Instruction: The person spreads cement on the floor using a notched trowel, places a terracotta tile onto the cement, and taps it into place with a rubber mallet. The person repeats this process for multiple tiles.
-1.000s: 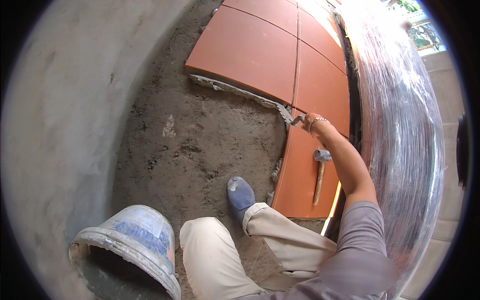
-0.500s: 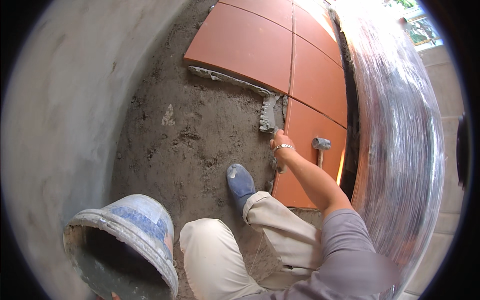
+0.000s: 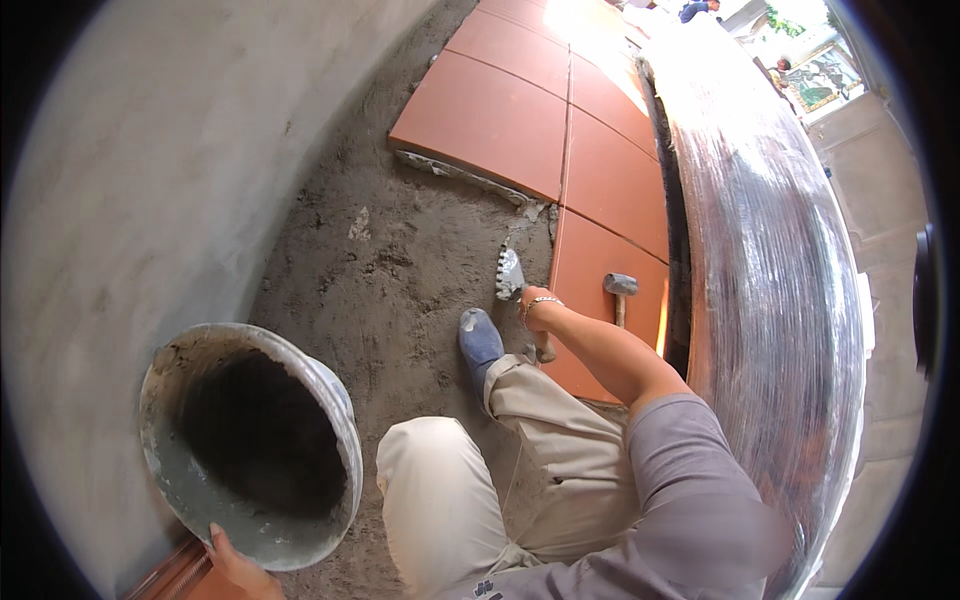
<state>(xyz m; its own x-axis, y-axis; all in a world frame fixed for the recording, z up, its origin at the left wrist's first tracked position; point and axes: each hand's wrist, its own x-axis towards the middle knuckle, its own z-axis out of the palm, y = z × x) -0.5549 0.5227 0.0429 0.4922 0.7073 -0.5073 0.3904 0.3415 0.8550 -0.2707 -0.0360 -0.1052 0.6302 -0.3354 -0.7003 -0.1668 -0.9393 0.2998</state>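
Observation:
My right hand (image 3: pixel 537 309) is closed around the handle of a notched trowel (image 3: pixel 510 272). Its toothed metal blade is smeared with grey mortar and sits over the rough mortar bed (image 3: pixel 400 250), just left of the laid terracotta tiles (image 3: pixel 500 120). At lower left, my left hand (image 3: pixel 243 570) grips the near rim of a mortar-caked bucket (image 3: pixel 172 410), thumb on the inside and the other fingers hidden. The bucket leans with its mouth toward me; wet grey mortar coats its inner wall, and its depth is dark.
A rubber mallet (image 3: pixel 620 290) lies on the nearest tile. Plastic-wrapped stacked material (image 3: pixel 770 300) lines the right side, past a dark gap. A plastered wall (image 3: pixel 150 170) rises at left. Reddish tiles (image 3: pixel 165 578) show below the bucket. My blue shoe (image 3: pixel 480 335) stands on the bed. People are visible far off.
The trowel has drawn back toward me from the tile edge, and its blade carries less mortar. The bucket's mouth has turned upward into view, with my left hand now visible on its rim.

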